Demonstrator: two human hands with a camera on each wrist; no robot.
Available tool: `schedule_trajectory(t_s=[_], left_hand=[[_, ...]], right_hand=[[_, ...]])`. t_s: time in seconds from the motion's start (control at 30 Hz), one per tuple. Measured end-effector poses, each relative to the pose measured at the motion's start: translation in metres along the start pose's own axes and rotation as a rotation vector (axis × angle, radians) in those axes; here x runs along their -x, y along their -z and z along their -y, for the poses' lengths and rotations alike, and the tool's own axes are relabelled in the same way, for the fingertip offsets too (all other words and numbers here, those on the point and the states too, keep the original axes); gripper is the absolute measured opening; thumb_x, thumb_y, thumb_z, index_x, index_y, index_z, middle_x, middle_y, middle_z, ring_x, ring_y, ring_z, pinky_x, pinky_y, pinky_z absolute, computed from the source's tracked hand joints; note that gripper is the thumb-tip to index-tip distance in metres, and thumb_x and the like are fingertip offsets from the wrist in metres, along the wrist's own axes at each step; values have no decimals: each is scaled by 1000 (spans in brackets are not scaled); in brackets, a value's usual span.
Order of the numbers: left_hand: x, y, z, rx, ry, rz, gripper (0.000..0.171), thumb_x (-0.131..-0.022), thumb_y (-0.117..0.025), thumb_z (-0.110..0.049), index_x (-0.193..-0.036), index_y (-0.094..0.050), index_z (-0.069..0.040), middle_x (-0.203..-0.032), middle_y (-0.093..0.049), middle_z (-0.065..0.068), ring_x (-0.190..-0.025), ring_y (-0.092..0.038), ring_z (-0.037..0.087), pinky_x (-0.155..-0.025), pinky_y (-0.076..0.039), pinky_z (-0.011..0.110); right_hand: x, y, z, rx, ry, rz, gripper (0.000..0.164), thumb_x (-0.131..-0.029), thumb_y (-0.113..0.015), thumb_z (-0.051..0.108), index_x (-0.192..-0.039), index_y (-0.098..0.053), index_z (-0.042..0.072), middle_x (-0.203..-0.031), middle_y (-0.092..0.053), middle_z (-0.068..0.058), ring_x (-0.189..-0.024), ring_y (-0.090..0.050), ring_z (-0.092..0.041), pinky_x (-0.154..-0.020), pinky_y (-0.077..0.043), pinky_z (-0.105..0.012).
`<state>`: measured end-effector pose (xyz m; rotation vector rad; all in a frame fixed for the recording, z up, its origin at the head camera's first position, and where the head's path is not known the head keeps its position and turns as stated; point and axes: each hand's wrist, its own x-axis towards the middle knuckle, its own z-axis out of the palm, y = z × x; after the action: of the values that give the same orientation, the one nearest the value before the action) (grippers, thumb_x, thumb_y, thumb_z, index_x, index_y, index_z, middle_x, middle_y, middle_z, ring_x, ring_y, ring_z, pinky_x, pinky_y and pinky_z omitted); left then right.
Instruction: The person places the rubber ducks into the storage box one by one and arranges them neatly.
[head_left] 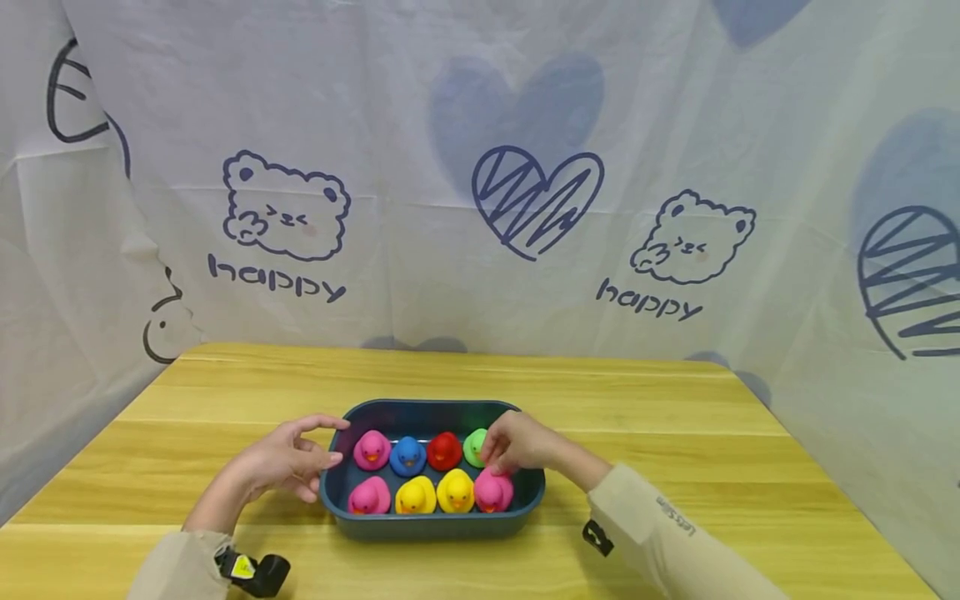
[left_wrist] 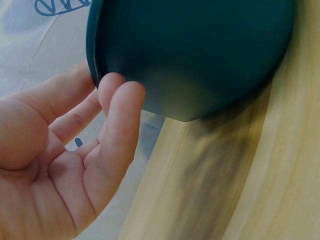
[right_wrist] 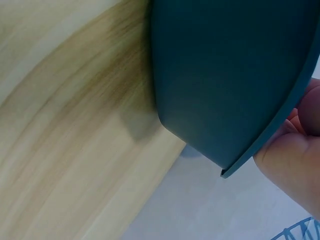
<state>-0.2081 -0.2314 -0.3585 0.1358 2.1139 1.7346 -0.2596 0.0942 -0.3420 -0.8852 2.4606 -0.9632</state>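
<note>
A dark teal tray (head_left: 431, 527) with rounded corners holds several rubber ducks in two rows. My left hand (head_left: 281, 458) is at its left end, where the fingers touch the rim; in the left wrist view the fingers are loosely bent against the tray's wall (left_wrist: 200, 60). From the right, my right hand (head_left: 517, 442) reaches over the tray, its fingertips pinching the back of a pink duck (head_left: 493, 493) in the near row. The fingers partly cover a green duck (head_left: 472, 450) in the far row. In the right wrist view the tray's wall (right_wrist: 225, 90) hides the fingertips.
A blue duck (head_left: 408, 457) and a red duck (head_left: 444, 451) are in the far row, yellow ducks (head_left: 455, 490) in the near row, other pink ducks (head_left: 371, 450) at the left. The tray stands on a wooden table (head_left: 637, 417). A printed cloth (head_left: 420, 250) hangs behind.
</note>
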Motion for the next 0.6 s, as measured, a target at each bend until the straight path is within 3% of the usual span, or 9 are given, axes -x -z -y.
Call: schedule_trajectory(t_s=[0.13,0.47,0.6], left_hand=[[-1,1,1,-8,-2,2,59,-85,-61,-15,-133,-31,-1,-75,-53,13,-49,-53,14,-53,-53,30],[-1,2,1,-11,-1,1,57,-86,-60,-14,-133,-31,-1,-76,-54,14,-50,-54,15,-52,-53,29],[-1,2,2,-8,2,-1,57,-86,-60,-13,-133,-31,-2,-76,-53,13,-50,-53,14,-52,-52,29]], right_hand=[[1,-1,1,35,18,13,13,-69,-68,-12,-82,-63,-10,-72,-63,-10,-64,-60,-13,-56,-52,-22],[4,-1,6,-18,-57,57,11,-70,-63,-18,-79,-62,-13,-67,-62,-18,-58,-61,-19,-53,-53,-26],[4,2,4,9,-25,19,12,-70,-65,-16,-81,-64,-11,-71,-63,-14,-62,-60,-16,-56,-53,-24]])
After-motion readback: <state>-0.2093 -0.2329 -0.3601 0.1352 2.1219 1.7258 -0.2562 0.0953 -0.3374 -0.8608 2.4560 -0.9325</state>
